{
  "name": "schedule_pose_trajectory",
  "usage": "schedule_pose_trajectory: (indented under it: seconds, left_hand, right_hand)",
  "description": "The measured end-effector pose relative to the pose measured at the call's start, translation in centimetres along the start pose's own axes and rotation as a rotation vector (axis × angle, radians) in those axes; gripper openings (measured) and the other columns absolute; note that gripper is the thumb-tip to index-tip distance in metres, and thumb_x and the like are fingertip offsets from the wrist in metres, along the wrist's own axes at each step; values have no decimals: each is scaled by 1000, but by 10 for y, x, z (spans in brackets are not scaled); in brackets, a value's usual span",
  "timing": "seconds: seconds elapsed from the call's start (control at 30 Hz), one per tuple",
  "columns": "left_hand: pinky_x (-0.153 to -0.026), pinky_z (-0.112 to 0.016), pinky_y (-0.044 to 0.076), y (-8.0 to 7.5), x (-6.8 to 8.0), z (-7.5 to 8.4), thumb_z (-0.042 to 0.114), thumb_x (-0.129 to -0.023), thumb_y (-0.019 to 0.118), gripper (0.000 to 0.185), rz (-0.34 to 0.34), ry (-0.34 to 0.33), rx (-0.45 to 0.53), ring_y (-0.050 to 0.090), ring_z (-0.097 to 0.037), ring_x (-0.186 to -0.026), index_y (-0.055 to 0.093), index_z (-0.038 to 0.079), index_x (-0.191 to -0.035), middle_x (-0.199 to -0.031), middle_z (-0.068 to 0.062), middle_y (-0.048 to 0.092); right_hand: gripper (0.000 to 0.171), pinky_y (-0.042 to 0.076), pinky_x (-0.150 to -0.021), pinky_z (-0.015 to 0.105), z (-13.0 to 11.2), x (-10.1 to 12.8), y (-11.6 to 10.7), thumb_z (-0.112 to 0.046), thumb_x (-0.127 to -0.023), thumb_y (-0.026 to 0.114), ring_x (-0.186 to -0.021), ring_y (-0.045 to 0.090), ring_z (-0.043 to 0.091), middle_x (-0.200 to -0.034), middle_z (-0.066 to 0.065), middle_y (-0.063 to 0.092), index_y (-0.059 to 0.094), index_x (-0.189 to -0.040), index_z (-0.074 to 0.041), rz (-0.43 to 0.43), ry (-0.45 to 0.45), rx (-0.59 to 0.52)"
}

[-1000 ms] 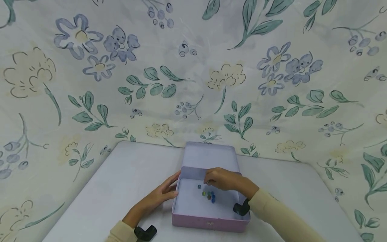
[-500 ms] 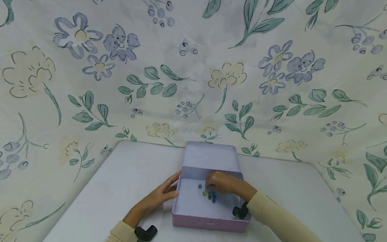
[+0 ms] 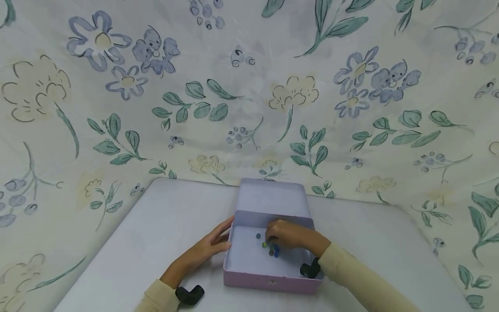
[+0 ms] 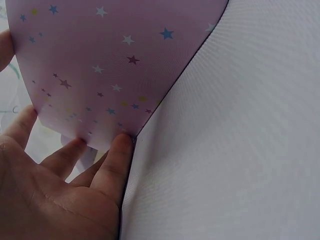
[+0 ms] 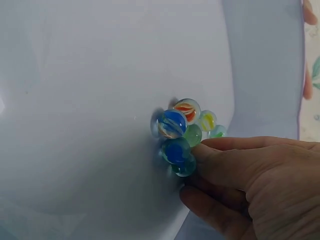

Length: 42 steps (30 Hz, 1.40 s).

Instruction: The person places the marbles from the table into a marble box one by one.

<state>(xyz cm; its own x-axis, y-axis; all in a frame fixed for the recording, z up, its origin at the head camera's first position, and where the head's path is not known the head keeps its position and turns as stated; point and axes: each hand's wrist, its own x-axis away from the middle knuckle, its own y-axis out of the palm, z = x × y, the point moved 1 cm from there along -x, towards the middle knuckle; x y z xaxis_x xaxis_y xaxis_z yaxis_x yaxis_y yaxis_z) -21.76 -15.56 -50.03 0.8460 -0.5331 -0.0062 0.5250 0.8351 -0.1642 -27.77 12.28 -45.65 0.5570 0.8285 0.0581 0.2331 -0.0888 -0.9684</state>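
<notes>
An open lilac tin box [image 3: 269, 279] stands on the table with several glass marbles [image 3: 276, 253] on its floor. My right hand [image 3: 290, 234] reaches inside, fingers curled and their tips at the marble cluster. In the right wrist view, the thumb [image 5: 220, 162] lies against the teal marble [image 5: 184, 166] and the plain green marble [image 5: 192, 135]; the inside of the grip is hidden. Beside them lie a blue-swirled marble [image 5: 172, 124], an orange-streaked one and a yellow-streaked one. My left hand [image 3: 204, 249] rests its spread fingers on the box's star-printed outer left wall [image 4: 100, 70].
The box lid [image 3: 273, 197] leans back, hinged at the far edge. Behind the white table [image 3: 175, 212] hangs a floral cloth [image 3: 234, 108]. Black wrist cameras [image 3: 189, 295] are strapped to both wrists. One grey-blue marble [image 3: 258, 236] sits apart from the cluster.
My right hand has come down from above the box floor and closer to the marble cluster, now covering part of it. My left hand stays against the box wall.
</notes>
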Motion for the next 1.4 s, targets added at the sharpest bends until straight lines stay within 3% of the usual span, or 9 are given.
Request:
schedule_pose_trajectory:
  seconds: [0.43,0.73,0.93,1.1,1.4]
  left_hand:
    - [-115,-72,19,-3,-4,4,18,-104,48,72,-34,39,10,11,-52,-151,7,27,-162,-170,-12,1]
    - [-116,-71,20,-2,-3,0,20,-104,50,71,-15,7,26,12,-52,-151,10,32,-162,-170,-11,1]
    - [-115,-71,22,-1,-2,-1,21,-104,51,72,-9,1,22,12,-52,-151,10,31,-162,-170,-11,1]
    - [-115,-71,21,-1,-3,-1,21,-104,51,72,-11,-1,19,12,-52,-151,9,30,-162,-170,-11,0]
    - [-116,-70,21,-1,-4,-1,21,-104,51,72,-15,1,17,12,-52,-151,9,29,-162,-170,-11,0]
  right_hand:
    - [16,54,-78,12,5,0,-9,-5,-90,72,-86,64,0,-96,-1,74,79,-104,-10,-13,-7,-20]
    - [16,54,-78,12,-2,10,-33,-8,-91,71,-88,66,2,-98,1,73,76,-106,-5,52,-41,-87]
    - [17,54,-77,12,-9,29,-50,-12,-93,71,-85,63,-1,-96,-2,71,75,-108,-6,114,-74,-125]
    - [15,55,-77,14,-12,52,-63,-13,-94,69,-87,62,-1,-98,-5,70,76,-108,-12,173,-39,-140]
    - [16,56,-70,18,-8,102,-75,-11,-91,72,-86,63,0,-98,-4,72,75,-106,-13,343,-41,-100]
